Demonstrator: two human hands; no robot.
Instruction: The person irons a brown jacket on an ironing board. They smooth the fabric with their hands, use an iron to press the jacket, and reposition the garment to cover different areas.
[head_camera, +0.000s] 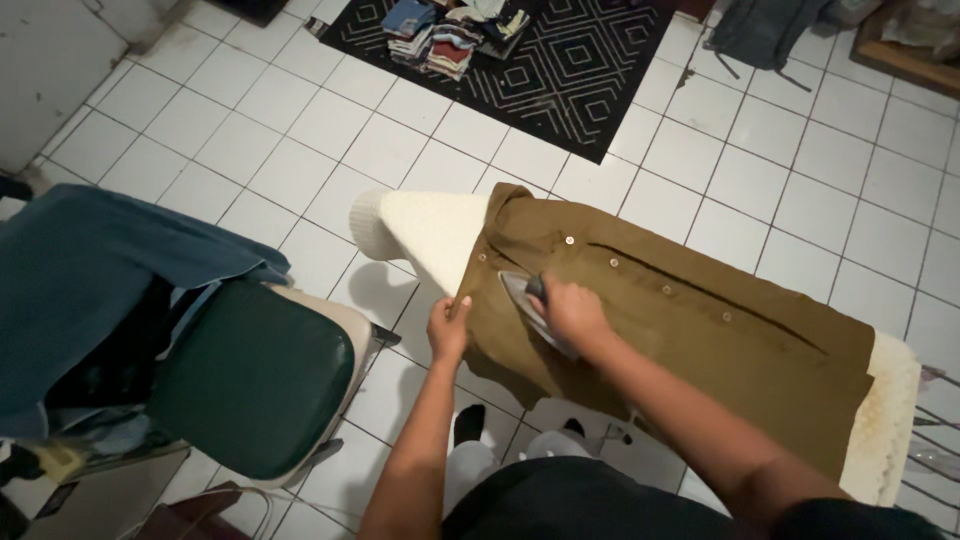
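An olive-brown buttoned shirt (700, 320) lies spread over a cream padded ironing board (425, 235). My right hand (570, 312) is closed around the handle of a clothes iron (527, 300), which rests on the shirt near its collar end. My left hand (448, 325) pinches the shirt's near edge at the board's side, holding the cloth flat.
A green-seated chair (255, 375) stands at the left with blue cloth (90, 270) draped over its back. On a black patterned rug (580, 70) at the far side lies a pile of folded clothes (450, 35). White floor tiles surround the board.
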